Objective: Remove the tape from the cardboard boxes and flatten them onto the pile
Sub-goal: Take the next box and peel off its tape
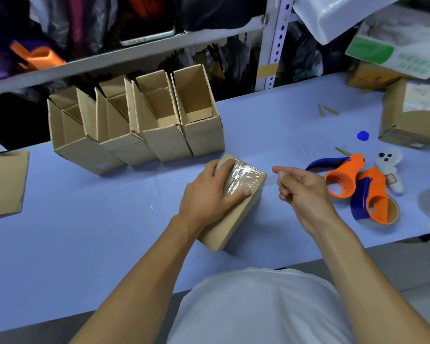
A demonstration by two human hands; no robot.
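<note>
I see the blue counter (85, 232) running across the frame. A row of open boxes (139, 125) stands upright at upper centre, flattened cardboard (4, 182) at the left edge. The closed box (236, 202) with shiny tape (243, 177) lies mid-frame; my left hand (209, 194) rests on it, grip spread flat. My right hand (301, 189), just right of the box, has fingers curled; I cannot tell if it pinches tape. Two orange tape dispensers (353, 184) lie at right.
</note>
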